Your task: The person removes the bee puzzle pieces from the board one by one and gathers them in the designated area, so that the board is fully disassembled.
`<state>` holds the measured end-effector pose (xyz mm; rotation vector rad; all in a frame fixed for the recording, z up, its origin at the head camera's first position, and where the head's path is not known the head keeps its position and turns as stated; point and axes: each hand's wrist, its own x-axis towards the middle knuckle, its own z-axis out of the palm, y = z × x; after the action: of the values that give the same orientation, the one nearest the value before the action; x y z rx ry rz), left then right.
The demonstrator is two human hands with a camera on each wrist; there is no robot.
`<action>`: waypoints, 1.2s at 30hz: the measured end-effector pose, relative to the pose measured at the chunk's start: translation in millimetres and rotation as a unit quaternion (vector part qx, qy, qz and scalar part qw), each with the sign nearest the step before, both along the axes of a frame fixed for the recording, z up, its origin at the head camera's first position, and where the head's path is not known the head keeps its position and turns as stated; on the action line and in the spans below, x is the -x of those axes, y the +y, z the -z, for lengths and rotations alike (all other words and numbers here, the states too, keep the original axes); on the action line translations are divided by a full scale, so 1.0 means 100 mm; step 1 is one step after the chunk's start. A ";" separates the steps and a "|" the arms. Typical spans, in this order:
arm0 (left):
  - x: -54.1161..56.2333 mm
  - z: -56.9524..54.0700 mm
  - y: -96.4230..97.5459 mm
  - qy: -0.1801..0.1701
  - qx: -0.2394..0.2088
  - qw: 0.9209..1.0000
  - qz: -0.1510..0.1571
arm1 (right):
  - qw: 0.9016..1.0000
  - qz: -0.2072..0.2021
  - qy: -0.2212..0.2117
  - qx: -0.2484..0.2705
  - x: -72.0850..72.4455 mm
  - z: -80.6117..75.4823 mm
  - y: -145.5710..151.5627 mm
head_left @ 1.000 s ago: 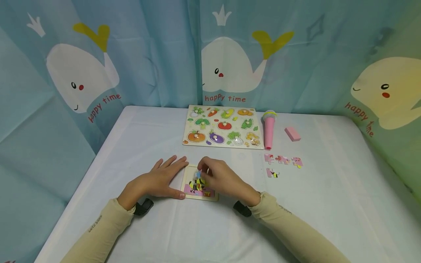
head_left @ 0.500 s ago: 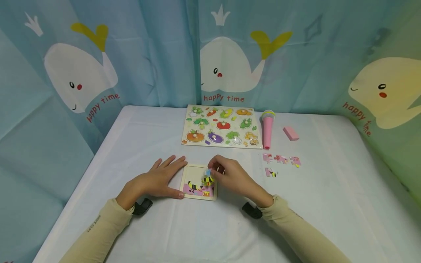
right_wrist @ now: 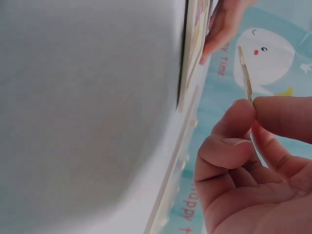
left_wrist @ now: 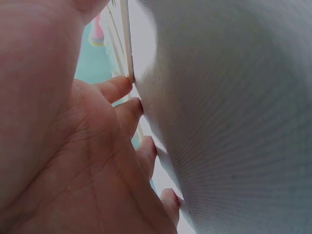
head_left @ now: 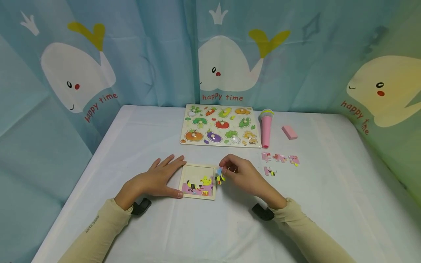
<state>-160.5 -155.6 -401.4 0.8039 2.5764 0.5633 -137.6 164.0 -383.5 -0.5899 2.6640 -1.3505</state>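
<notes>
Pinching the thin bee piece (head_left: 219,178) by its blue end in my right grip (head_left: 242,174), I hold it beside the puzzle tray (head_left: 194,173); it should handle light and stiff, safest by its edges; my left grip (head_left: 162,179) lies spread.

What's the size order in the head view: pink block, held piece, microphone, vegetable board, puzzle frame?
Vegetable board
Puzzle frame
Microphone
Pink block and held piece: too alike to rank; the right hand partly covers it.
</notes>
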 end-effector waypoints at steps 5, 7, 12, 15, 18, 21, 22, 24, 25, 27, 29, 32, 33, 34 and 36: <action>0.00 0.01 -0.01 -0.001 -0.003 1.000 -0.002 | 1.000 0.007 -0.006 0.000 -0.01 0.00 0.09; 0.00 0.01 -0.01 -0.003 -0.005 1.000 -0.002 | 1.000 0.012 -0.006 0.000 -0.02 0.00 0.13; 0.00 0.01 -0.02 -0.005 -0.009 1.000 -0.002 | 1.000 0.028 -0.011 -0.001 -0.05 -0.02 0.22; 0.00 0.01 -0.02 -0.005 -0.010 1.000 -0.003 | 0.999 0.037 -0.015 0.000 -0.07 -0.03 0.27; 0.00 0.01 -0.02 -0.006 -0.010 1.000 -0.004 | 0.999 0.043 -0.018 0.005 -0.08 -0.02 0.33; 0.01 0.02 -0.02 -0.004 -0.008 1.000 -0.004 | 0.999 0.046 -0.018 0.012 -0.09 -0.02 0.38; 0.01 0.02 -0.02 -0.004 -0.008 1.000 -0.004 | 0.999 0.046 -0.018 0.013 -0.09 -0.02 0.40; 0.01 0.02 -0.02 -0.004 -0.007 1.000 -0.003 | 0.999 0.048 -0.016 0.015 -0.09 -0.02 0.44; 0.01 0.02 -0.02 -0.004 -0.007 1.000 -0.003 | 0.998 0.049 -0.017 0.016 -0.09 -0.02 0.47; 0.01 0.02 -0.02 -0.005 -0.007 1.000 -0.003 | 0.998 0.054 -0.017 0.017 -0.10 -0.03 0.51; 0.01 0.02 -0.01 -0.005 -0.007 1.000 -0.003 | 0.998 0.057 -0.017 0.018 -0.10 -0.03 0.55; 0.01 0.02 -0.01 -0.005 -0.004 1.000 -0.005 | 0.998 0.061 -0.014 0.021 -0.12 -0.04 0.61; 0.01 0.02 -0.01 -0.005 -0.004 1.000 -0.005 | 0.998 0.062 -0.012 0.021 -0.12 -0.04 0.64; 0.01 0.02 -0.01 -0.005 -0.004 1.000 -0.006 | 0.998 0.066 -0.011 0.019 -0.12 -0.04 0.66; 0.01 0.02 0.00 -0.006 -0.002 1.000 -0.007 | 0.997 0.073 -0.012 0.015 -0.13 -0.04 0.69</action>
<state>-161.2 -156.0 -403.6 0.7821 2.5734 0.5768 -124.6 233.4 -379.6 -0.3851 2.7194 -1.4260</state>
